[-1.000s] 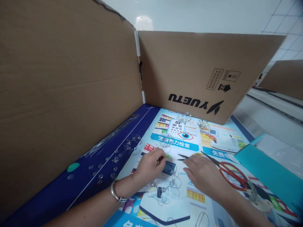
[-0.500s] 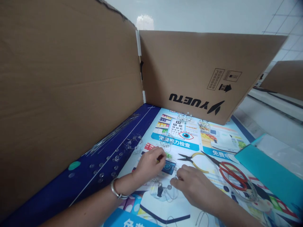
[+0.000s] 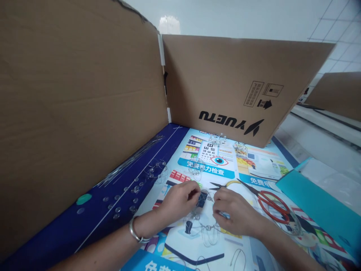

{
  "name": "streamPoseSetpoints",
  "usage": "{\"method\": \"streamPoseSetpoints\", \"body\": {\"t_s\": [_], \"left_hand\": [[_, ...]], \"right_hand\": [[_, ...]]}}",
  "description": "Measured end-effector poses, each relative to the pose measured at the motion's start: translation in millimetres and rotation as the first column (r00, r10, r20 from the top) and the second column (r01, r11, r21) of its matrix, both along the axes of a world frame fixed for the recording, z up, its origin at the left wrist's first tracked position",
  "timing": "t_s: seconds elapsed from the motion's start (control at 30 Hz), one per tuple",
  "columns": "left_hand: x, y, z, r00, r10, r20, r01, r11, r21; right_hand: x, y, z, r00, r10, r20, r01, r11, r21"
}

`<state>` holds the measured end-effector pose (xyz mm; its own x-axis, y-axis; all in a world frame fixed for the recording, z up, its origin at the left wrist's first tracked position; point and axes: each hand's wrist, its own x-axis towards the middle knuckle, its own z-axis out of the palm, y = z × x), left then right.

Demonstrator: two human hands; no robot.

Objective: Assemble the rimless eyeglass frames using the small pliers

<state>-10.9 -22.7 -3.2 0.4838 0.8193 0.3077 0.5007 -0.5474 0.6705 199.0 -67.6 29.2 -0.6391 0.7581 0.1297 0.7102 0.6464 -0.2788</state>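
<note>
Wire beadwork (image 3: 208, 227), left hand (image 3: 183, 197) curled, right hand (image 3: 237, 210) curled

The right hand (image 3: 237, 213) partly hides the pliers (image 3: 223, 186); whether it grips the beaded wire (image 3: 208, 227) is unclear.

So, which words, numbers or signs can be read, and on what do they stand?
"YUETU", upside down: cardboard panel.
Black arrow, same panel; label boxes beside it: too small.
"免费…力检查", third character unclear: printed sheet.
"免费…", twice more: same sheet, endings unclear; top-edge text unreadable.
"E" signs: printed eye chart.
</note>
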Motion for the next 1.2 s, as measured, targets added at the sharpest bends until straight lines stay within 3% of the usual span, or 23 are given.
{"method": "streamPoseSetpoints", "body": {"t_s": [0.3, 0.53, 1.0, 1.2], "left_hand": [[1, 1, 1.6, 0.993, -0.07, 0.094, 0.084, 0.985, -0.154], [1, 2, 1.9, 0.984, -0.103, 0.145, 0.133, 0.968, -0.212], [10, -2, 0.0, 1.0, 0.01, 0.013, -0.01, 1.0, -0.014], [16, -2, -2.2, 0.999, -0.004, -0.05, 0.008, 0.997, 0.073]], "right_hand": [[-7, -2, -13.2, 0.973, -0.229, 0.023, 0.228, 0.973, 0.03], [-9, -3, -12.5, 0.964, -0.264, 0.044, 0.264, 0.965, 0.012], [-7, 1, -17.3, 0.973, -0.221, -0.062, 0.22, 0.975, -0.025], [-6, 4, -28.0, 0.966, -0.196, -0.167, 0.197, 0.98, -0.007]]}}
